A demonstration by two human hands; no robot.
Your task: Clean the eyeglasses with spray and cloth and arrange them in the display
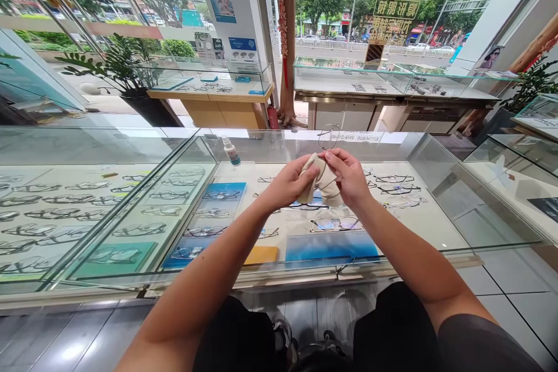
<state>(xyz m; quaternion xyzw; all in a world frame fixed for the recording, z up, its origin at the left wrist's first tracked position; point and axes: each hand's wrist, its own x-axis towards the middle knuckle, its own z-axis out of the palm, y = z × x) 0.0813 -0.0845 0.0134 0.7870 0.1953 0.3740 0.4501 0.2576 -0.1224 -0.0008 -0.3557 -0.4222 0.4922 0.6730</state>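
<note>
Over the glass display case, my left hand [294, 181] is closed on a beige cloth [330, 190], thumb on top. The cloth is folded round part of a pair of thin-rimmed eyeglasses [329, 137]. One rim of the eyeglasses stands up above my fingers; the rest is mostly hidden by the cloth and my hands. My right hand [349, 177] pinches the frame near its middle, and its lower fingers lie by the cloth. A small clear spray bottle [231, 151] with a white top stands on the glass, left of my hands.
Inside the case [440, 226] lie several rows of eyeglasses [335, 224] and blue cards [331, 249]. Another glass case [56, 238] adjoins on the left. Across the aisle stand more display cases [349, 78], a potted plant [148, 106] and a wooden post [286, 40] before the windows.
</note>
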